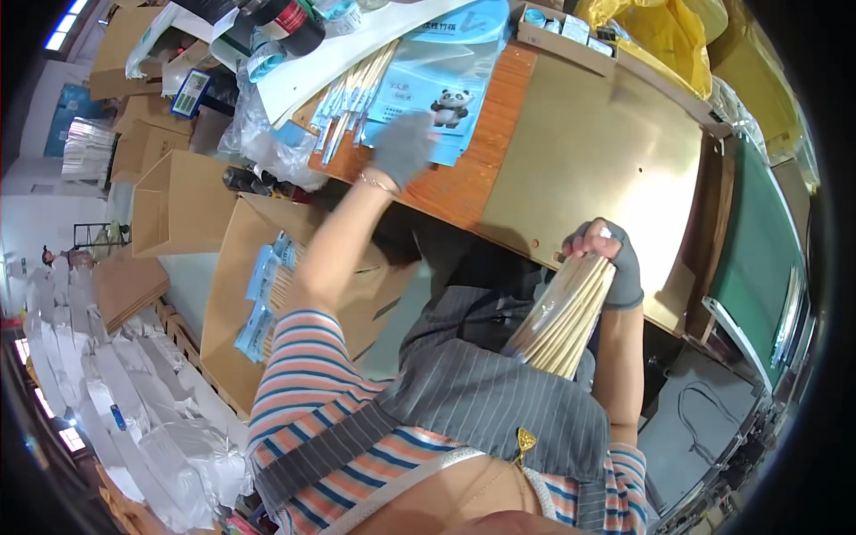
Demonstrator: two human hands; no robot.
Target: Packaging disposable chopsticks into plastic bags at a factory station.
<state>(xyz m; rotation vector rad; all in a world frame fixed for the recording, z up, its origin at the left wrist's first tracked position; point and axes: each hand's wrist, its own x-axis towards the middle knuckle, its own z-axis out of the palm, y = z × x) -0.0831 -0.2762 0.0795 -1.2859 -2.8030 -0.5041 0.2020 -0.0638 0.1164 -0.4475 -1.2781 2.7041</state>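
My right hand (613, 259), in a grey fingerless glove, is closed round one end of a bundle of wrapped wooden chopsticks (571, 312). The bundle slants down toward my apron. My left hand (403, 150), gloved in grey too, is over the lower left part of a stack of blue-and-clear plastic bags (468, 62) printed with a panda. Motion blurs its fingers, so whether they grip a bag cannot be made out. Beside that hand, loose chopsticks (352, 94) in blue-printed wrappers lie in a pile on the wooden table (513, 107).
A metal plate (597, 152) covers the table's right part. Below my left arm stands a cardboard box (227, 312) holding filled blue packs (260, 290). A small carton (566, 40) sits at the table's back, near a yellow bag (664, 40). White sacks (134, 419) are piled at left.
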